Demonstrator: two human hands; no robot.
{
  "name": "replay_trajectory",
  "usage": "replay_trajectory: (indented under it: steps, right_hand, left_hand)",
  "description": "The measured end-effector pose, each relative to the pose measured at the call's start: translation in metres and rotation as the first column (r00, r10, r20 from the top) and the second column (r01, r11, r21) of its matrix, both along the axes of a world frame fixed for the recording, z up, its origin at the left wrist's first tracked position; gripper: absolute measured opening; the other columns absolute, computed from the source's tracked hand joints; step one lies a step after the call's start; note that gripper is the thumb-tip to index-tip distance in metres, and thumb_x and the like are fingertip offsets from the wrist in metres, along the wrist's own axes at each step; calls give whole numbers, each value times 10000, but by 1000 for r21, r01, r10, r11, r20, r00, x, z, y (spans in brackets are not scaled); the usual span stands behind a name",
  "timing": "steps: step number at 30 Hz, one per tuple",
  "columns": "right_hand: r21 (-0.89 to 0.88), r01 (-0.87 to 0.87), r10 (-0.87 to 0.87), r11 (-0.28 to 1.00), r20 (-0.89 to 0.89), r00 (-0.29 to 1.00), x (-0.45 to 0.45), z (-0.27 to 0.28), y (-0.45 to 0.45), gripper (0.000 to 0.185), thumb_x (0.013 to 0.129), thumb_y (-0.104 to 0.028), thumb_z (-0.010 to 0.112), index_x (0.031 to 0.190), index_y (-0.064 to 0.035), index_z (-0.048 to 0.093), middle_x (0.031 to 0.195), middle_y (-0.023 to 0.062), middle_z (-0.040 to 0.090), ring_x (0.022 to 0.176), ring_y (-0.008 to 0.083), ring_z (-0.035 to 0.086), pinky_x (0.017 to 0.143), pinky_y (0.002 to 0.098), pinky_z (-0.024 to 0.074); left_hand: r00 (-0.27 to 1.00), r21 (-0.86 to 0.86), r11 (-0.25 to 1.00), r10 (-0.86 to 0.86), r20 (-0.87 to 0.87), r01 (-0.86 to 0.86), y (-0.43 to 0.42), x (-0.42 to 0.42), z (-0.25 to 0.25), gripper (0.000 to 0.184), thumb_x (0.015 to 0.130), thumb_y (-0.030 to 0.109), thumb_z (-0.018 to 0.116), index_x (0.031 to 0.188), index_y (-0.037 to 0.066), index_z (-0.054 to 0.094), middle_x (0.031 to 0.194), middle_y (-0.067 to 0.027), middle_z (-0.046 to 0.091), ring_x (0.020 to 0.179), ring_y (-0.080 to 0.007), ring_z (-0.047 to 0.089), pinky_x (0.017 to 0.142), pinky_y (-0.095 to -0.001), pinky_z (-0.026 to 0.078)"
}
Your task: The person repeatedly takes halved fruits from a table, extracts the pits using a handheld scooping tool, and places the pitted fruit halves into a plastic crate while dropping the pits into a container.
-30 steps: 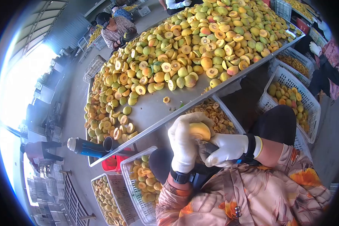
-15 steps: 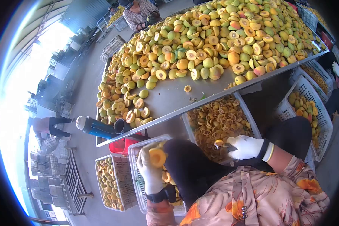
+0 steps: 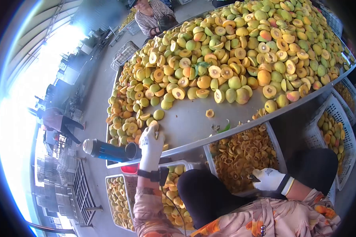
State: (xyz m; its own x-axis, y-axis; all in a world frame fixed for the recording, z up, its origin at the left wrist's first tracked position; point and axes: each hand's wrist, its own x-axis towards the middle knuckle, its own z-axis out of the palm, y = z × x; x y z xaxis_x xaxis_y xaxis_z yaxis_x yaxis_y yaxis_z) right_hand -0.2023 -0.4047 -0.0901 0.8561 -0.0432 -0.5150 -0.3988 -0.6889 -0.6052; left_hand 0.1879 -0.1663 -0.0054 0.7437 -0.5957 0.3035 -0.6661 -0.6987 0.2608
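Note:
My left hand (image 3: 151,142), in a white glove, reaches over the table's near edge among the halved peaches. Its fingers close on a peach half (image 3: 153,124) at the left end of the pile (image 3: 209,59). In a white glove too, my right hand (image 3: 268,179) is closed around a small tool (image 3: 253,178), of which a dark part shows; its tip is hard to make out. This hand is above the near right part of a white crate (image 3: 279,148) full of peach scraps and pits (image 3: 241,154).
A blue thermos (image 3: 106,150) with a dark open cup (image 3: 132,151) lies along the table rim (image 3: 194,141). Crates of peach halves (image 3: 176,189) stand by my left leg, another crate (image 3: 324,130) at the right. One co-worker (image 3: 154,17) is across the table; another person (image 3: 61,122) bends at far left.
My left hand has moved from the crate beside my leg up to the table; the peach half it held is gone from it. My right hand has shifted right and down; the orange piece at its tool no longer shows.

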Motion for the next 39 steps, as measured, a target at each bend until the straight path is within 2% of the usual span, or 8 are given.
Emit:
replay_trajectory:
  steps: [3, 6, 10, 19, 23, 33, 37, 39]
  right_hand:
    - [29, -17, 17, 999, -6, 1000, 4, -10, 0, 397, 919, -369, 581, 1090, -12, 558, 852, 239, 714, 851, 437, 701, 790, 539, 536]
    - [115, -3, 5, 993, -18, 1000, 9, -9, -2, 423, 928, -399, 570, 1099, -13, 542, 899, 289, 696, 889, 478, 681, 804, 570, 520]
    - [130, -21, 25, 991, -30, 999, 11, -16, -6, 421, 940, -415, 560, 1088, -21, 540, 866, 263, 698, 858, 467, 682, 770, 564, 518]
    - [176, 22, -10, 984, -69, 998, 12, -11, -12, 404, 947, -417, 562, 1092, -40, 553, 899, 262, 699, 860, 463, 675, 772, 553, 512]
    - [153, 88, -89, 984, -2, 996, 13, -4, -9, 437, 939, -420, 573, 1135, -31, 547, 927, 280, 697, 901, 476, 673, 816, 548, 515]
    - [356, 311, -424, 881, 305, 853, 3, 43, 21, 479, 903, -274, 713, 1240, 27, 553, 960, 235, 687, 892, 365, 703, 805, 437, 538]
    - [393, 270, -455, 879, 522, 721, 1, 90, 39, 484, 892, -226, 739, 1261, 23, 548, 953, 221, 684, 865, 351, 698, 776, 414, 523]
    - [383, 265, -451, 885, 565, 691, -5, 106, 50, 475, 892, -223, 742, 1251, 21, 548, 969, 229, 689, 896, 377, 702, 778, 425, 529]
  left_hand:
    - [999, -105, 993, -51, 11, 52, -63, 58, -20, 451, 870, 163, 709, 1286, 3, 637, 1196, -193, 681, 1002, -331, 691, 882, -420, 547]
    - [975, 23, 991, -132, 177, 131, -115, 96, -36, 520, 864, 185, 729, 1337, 7, 606, 1293, -201, 640, 1123, -345, 650, 931, -454, 534]
    - [999, 320, 947, -26, 35, 14, -163, 109, -42, 639, 824, 292, 782, 1415, 171, 572, 1271, -170, 599, 1164, -373, 603, 956, -481, 521]
    - [998, -5, 1000, -3, -62, 3, -177, 106, -87, 649, 789, 207, 814, 1358, 97, 521, 1112, -187, 695, 956, -345, 702, 774, -428, 567]
    - [614, -495, 804, -217, -759, -328, -157, 68, -51, 584, 845, 162, 805, 1347, -1, 554, 1045, -126, 699, 808, -185, 724, 584, -241, 540]
    - [157, -707, 442, -777, -609, -552, -100, -132, 5, 410, 983, 232, 658, 1300, 10, 523, 1239, -220, 658, 1058, -345, 691, 888, -442, 589]
    - [225, -769, 381, -805, -549, -513, -96, -209, 19, 480, 991, 217, 642, 1396, -6, 511, 1244, -191, 643, 1117, -294, 649, 964, -395, 544]
    - [691, -793, 602, -611, -387, 88, -88, -234, 20, 441, 1010, 224, 608, 1369, -18, 529, 1236, -179, 642, 1113, -279, 647, 969, -379, 537]
